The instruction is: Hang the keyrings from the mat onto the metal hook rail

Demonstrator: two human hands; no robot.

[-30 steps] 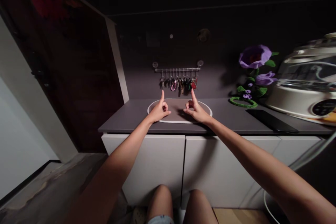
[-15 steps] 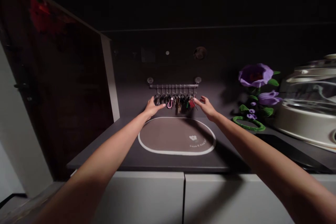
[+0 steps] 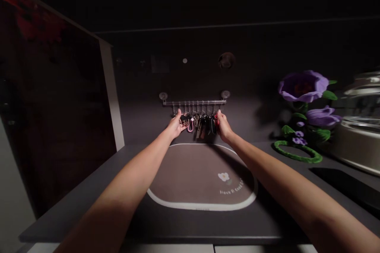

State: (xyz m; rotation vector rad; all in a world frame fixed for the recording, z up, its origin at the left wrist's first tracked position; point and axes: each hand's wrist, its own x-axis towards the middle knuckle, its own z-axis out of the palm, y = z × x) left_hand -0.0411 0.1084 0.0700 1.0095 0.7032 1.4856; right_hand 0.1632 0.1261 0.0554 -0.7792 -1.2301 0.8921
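Observation:
Several bunches of keys point(image 3: 203, 123) hang from hooks on a clear rail point(image 3: 194, 102) fixed to the dark back wall. My left hand point(image 3: 176, 126) is at the left end of the row, its thumb up in front and its fingers curled beneath some keys. Close beside those fingers hangs a pink loop-shaped keychain point(image 3: 190, 125). At the right end, my right hand point(image 3: 224, 127) closes on a red keychain point(image 3: 217, 118), which its thumb and fingers partly cover. Both bunches still hang by the rail.
Below the rail a brown oval mat point(image 3: 190, 174) with a white border lies on the dark counter point(image 3: 89, 209). Purple fabric flowers point(image 3: 304, 87) with a green ring base stand at the right, beside a pale appliance with a clear top point(image 3: 360, 138). An overhanging panel crosses above.
My view has moved closer to the rail. Both hands have come in from beside the row and closed on keys at its two ends.

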